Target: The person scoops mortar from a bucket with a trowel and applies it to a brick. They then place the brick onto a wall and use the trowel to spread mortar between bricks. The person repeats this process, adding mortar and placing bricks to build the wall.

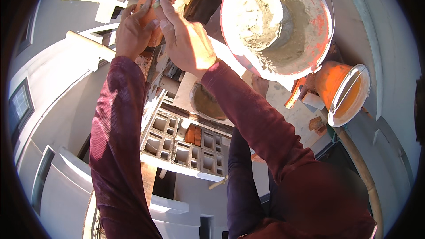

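Observation:
My left hand (133, 35) is closed around an orange brick (155, 39) at the upper left, its fingers along the near side. Grey mortar lies on the brickwork just beyond. My right hand (189, 44) grips a trowel (158, 3) by its handle, thumb stretched along it. The metal neck of the trowel reaches over the brick; its blade is mostly hidden. To the right of my hands stands a large pale-and-red bucket (305, 53) with wet grey mortar (259, 24) heaped inside.
Hollow concrete blocks (181, 155) with a few orange bricks (193, 134) stand below my arms. A round mortar pan (206, 102) sits by my leg, near a bare foot (260, 85). An orange bucket (330, 82) lies tipped at right, beside a bamboo pole (361, 168).

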